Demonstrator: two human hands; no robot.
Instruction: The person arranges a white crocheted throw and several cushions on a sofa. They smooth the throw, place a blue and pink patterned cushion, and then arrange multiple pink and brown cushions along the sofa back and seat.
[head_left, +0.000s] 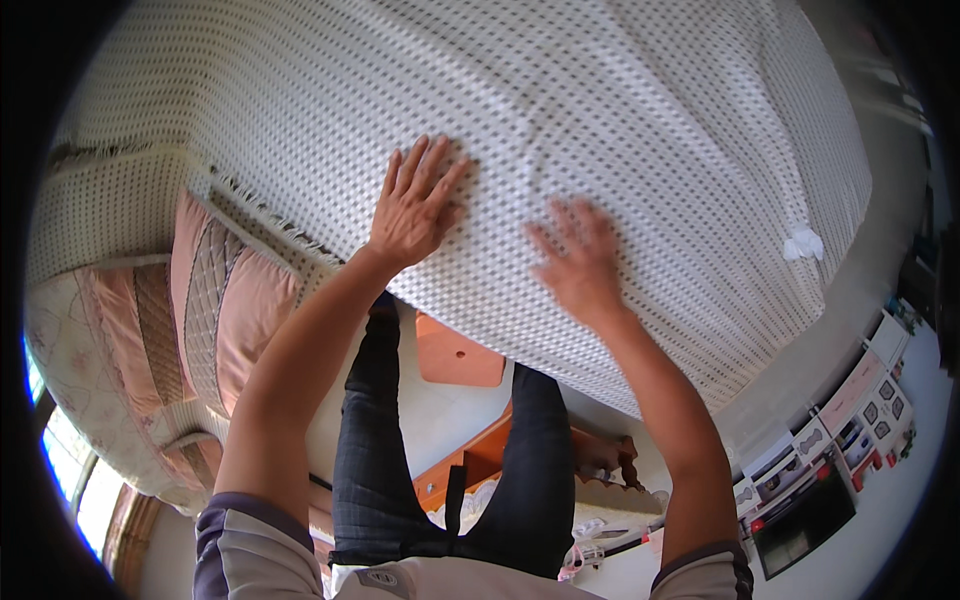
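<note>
A white woven cover (660, 172) with small dark checks spreads over a broad surface before me, with long creases at its right part. My left hand (416, 206) lies palm down on it near the middle, fingers spread. To its right is my right hand (577, 259), blurred, fingers apart, over or on the cover; whether it touches cannot be told. Neither hand holds anything. A fringe (270, 214) runs along the cover's left edge. A small white crumpled piece (803, 244) sits near the right edge.
Pink cushions (251, 322) with quilted bands lean on a sofa at the left. An orange plastic stool (459, 351) stands under the cover's near edge. Behind my legs is a wooden table (480, 450). A television (806, 521) and white cabinets (855, 390) are at the lower right.
</note>
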